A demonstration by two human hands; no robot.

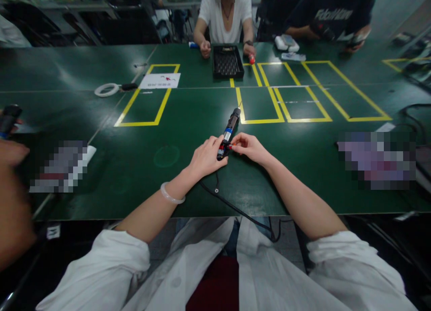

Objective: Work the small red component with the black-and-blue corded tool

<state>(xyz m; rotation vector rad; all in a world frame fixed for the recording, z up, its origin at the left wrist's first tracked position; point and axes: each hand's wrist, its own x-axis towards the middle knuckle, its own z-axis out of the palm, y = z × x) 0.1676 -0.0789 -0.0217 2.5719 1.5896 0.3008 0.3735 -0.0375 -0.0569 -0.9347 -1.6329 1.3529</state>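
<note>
An electric screwdriver point(230, 128) lies on the green table, its thin bit pointing away from me and a little right. My left hand point(209, 155) is closed round the rear of its body, the thumb along the near end. At the same rear end, my right hand point(248, 147) is closed with thumb and fingertips pinched on a small red-orange part by the screwdriver's side; its exact kind is too small to make out. A black cable point(232, 206) with a small metal ring on a short branch runs from under my left hand over the table's near edge.
A black tray point(228, 72) stands across the table, before a person in white. Yellow tape outlines point(262, 121) mark the tabletop. A white cable coil point(107, 89) and a paper sheet point(160, 81) lie at left. Blurred-out items flank me; a co-worker's arm point(13, 181) reaches in from the left.
</note>
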